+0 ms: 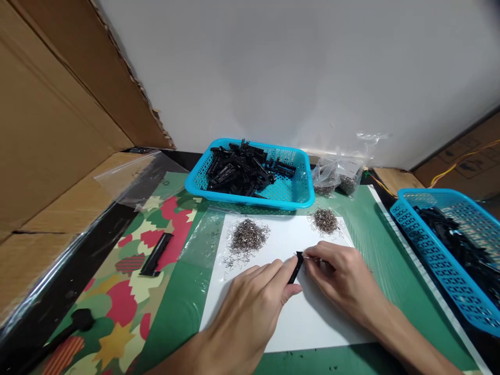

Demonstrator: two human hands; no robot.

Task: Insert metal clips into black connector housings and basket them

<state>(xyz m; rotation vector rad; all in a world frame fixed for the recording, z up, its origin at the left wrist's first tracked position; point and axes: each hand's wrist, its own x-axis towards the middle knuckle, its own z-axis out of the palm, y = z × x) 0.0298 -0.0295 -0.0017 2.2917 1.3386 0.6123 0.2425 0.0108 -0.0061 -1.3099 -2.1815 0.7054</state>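
Note:
Over the white sheet, my left hand holds a small black plastic part between thumb and fingers, its upper end sticking out. My right hand is pinched at that upper end, with a thin metal piece between its fingertips. Beyond my left hand lies a pile of small metal clips, with loose ones around its edge. Farther right, past my right hand, is a smaller pile of metal pieces.
A blue basket of black parts stands behind the sheet, beside plastic bags of metal pieces. Another blue basket is at right. One black part lies at left, and a black tool nearer me.

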